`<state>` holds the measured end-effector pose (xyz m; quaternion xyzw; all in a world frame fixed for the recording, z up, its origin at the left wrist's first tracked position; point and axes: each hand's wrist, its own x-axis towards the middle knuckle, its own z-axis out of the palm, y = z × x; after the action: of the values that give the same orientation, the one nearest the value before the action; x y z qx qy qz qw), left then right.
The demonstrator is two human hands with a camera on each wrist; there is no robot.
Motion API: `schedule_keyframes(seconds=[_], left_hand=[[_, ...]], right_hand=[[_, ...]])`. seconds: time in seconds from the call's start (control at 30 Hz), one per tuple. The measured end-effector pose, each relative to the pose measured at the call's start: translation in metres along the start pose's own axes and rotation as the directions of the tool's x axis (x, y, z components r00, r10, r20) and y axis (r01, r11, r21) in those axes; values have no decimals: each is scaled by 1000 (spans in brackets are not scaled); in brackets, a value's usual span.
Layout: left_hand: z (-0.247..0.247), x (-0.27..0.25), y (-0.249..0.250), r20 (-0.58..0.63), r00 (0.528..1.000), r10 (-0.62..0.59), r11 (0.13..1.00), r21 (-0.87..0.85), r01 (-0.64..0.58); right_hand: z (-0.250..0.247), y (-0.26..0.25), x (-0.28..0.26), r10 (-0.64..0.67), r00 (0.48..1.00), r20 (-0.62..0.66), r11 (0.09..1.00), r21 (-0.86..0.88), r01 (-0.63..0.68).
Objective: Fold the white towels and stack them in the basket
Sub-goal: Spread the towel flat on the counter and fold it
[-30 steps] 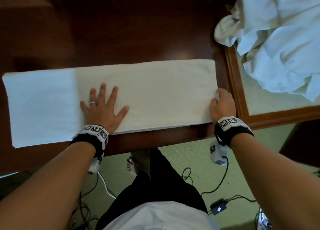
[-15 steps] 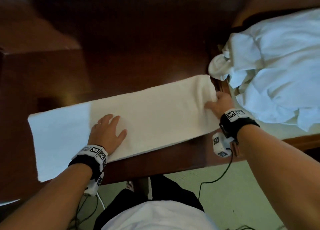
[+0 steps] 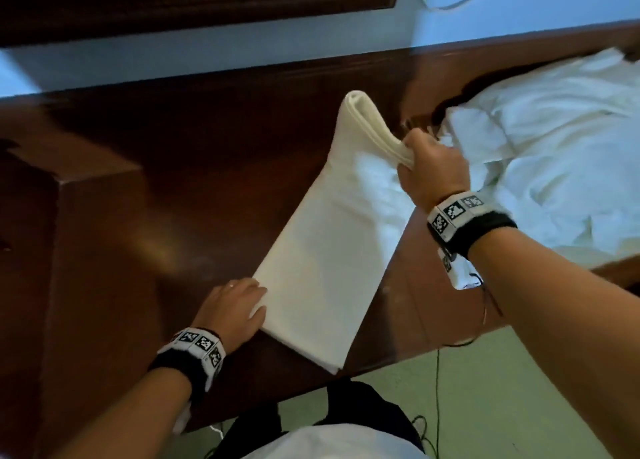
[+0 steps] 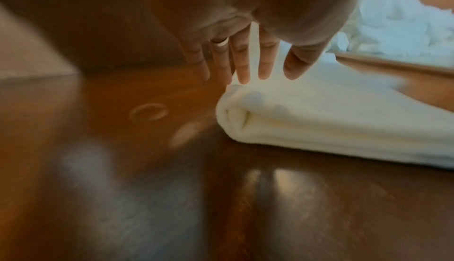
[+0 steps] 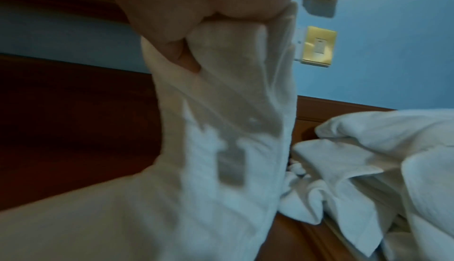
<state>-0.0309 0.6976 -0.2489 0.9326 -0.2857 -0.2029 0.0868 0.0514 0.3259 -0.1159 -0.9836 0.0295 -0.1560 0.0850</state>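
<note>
- Head view: folded white towel (image 3: 311, 268) lies diagonally at frame centre on the dark wooden surface (image 3: 145, 188). Left hand (image 3: 235, 306), fingers straight, presses its lower-left edge. Right hand (image 3: 429, 167) grips the lifted far end, centre right. Pile of unfolded towels (image 3: 554, 153) at upper right.
- Left wrist view: only here, the towel's layered corner (image 4: 245, 117) shows; spread fingers (image 4: 243, 67) rest on top, a ring (image 4: 221, 43) on one.
- Right wrist view: only here, a wall switch (image 5: 319, 45) at upper right; the fingers' (image 5: 181, 55) curl round bunched cloth is confirmed.
</note>
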Motion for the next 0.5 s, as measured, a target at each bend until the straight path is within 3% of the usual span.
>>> schedule_keyframes(seconds=[0.1, 0.2, 0.27, 0.37, 0.43, 0.5], left_hand=[[-19, -4, -30, -119, 992, -39, 994, -102, 27], [-35, -13, -50, -221, 972, -75, 988, -149, 42], [-35, -18, -56, -250, 968, 6, 996, -84, -28], [-24, -19, -48, -182, 951, 249, 967, 107, -233], [-15, -12, -37, -106, 918, 383, 909, 218, -355], [-6, -2, -28, 0, 902, 432, 859, 304, -411]], right_hand=[[23, -46, -65, -239, 971, -1, 971, 4, 239], [64, -95, -142, -299, 943, 148, 954, 59, 293], [93, -121, -194, -257, 924, 282, 966, 52, 252], [114, -145, -247, -105, 875, 472, 989, -38, 140], [113, -147, -262, -3, 862, 507, 994, -92, 57], [107, -139, -272, 62, 864, 500, 994, -111, -7]])
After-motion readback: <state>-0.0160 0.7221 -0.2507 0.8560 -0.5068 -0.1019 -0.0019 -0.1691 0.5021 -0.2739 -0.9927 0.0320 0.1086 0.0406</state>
